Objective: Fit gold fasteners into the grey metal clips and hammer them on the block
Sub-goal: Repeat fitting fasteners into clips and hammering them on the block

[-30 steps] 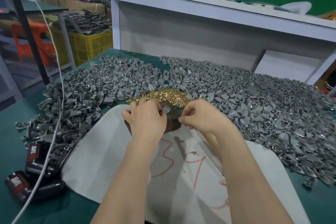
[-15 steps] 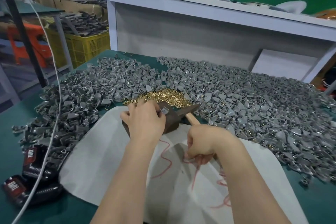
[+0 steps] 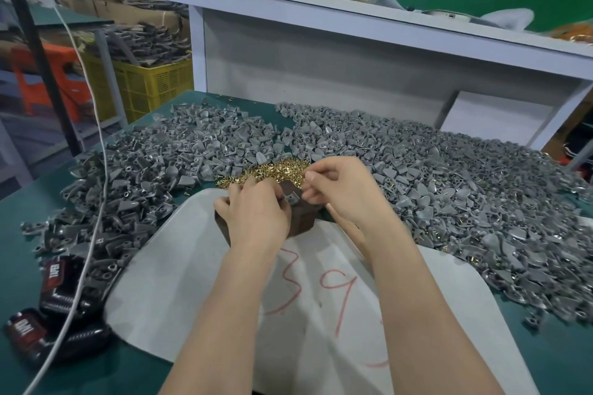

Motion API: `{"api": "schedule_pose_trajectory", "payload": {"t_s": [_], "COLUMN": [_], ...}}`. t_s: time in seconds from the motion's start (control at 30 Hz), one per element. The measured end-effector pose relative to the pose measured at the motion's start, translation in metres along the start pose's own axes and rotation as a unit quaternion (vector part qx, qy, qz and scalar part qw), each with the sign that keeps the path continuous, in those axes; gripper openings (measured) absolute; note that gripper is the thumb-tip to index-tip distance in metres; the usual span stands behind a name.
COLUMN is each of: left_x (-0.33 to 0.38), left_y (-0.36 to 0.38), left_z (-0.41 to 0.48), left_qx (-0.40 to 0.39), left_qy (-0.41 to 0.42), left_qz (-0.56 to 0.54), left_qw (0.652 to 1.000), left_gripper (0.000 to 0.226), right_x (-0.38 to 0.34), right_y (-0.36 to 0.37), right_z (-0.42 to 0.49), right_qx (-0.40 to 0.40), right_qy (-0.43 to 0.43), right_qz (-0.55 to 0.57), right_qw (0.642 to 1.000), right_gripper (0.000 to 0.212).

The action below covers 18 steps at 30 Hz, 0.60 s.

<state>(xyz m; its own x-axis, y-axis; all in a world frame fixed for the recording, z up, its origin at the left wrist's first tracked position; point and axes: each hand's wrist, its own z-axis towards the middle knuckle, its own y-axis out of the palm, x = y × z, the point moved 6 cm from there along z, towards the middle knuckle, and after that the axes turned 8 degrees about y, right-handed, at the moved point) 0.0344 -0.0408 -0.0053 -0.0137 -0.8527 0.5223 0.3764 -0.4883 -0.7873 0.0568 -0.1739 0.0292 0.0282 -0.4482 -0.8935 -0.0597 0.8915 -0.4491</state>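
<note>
Many grey clips [image 3: 417, 170], one full crate [image 3: 150, 86]

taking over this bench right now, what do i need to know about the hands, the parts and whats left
Left hand: fingers hold one grey clip on top of the brown block.
Right hand: fingertips pinched just above that clip; whether a fastener sits between them is too small to tell.
Parts: gold fasteners are piled just beyond the block, and clip heaps spread to both sides of it. The block stands on the white sheet.
Done: clip positioned on the block.
Left: seat the fastener and hammer it. No hammer is in view.
</note>
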Motion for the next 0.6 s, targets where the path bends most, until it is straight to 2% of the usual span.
{"api": "schedule_pose_trajectory", "payload": {"t_s": [0.13, 0.27, 0.33, 0.4, 0.47, 0.6], "left_x": [0.0, -0.001, -0.001, -0.001, 0.0, 0.0], "left_y": [0.0, 0.001, 0.001, 0.001, 0.001, 0.0], "left_z": [-0.001, 0.001, 0.001, 0.001, 0.001, 0.001], "left_qx": [-0.002, 0.0, -0.001, -0.002, -0.002, 0.001], "left_qy": [0.002, -0.001, -0.001, -0.002, -0.002, 0.003], "left_qz": [-0.005, -0.014, -0.013, -0.011, -0.008, -0.007], "left_qw": [1.0, 1.0, 1.0, 1.0, 1.0, 1.0], "left_gripper": [0.012, 0.012, 0.012, 0.012, 0.011, 0.012], "right_x": [0.011, 0.018, 0.018, 0.016, 0.012, 0.017], "right_y": [0.01, 0.01, 0.01, 0.01, 0.014, 0.024], "right_z": [0.004, 0.005, 0.007, 0.008, 0.006, 0.006], "right_qx": [0.006, 0.007, 0.019, 0.07, 0.099, 0.087], "right_qy": [0.035, 0.046, 0.031, -0.012, -0.059, -0.059], "right_qz": [0.149, 0.17, 0.124, -0.021, -0.142, -0.176], "right_qw": [0.988, 0.984, 0.992, 0.997, 0.983, 0.979], "right_gripper": [0.012, 0.012, 0.014, 0.01, 0.006, 0.006]}}
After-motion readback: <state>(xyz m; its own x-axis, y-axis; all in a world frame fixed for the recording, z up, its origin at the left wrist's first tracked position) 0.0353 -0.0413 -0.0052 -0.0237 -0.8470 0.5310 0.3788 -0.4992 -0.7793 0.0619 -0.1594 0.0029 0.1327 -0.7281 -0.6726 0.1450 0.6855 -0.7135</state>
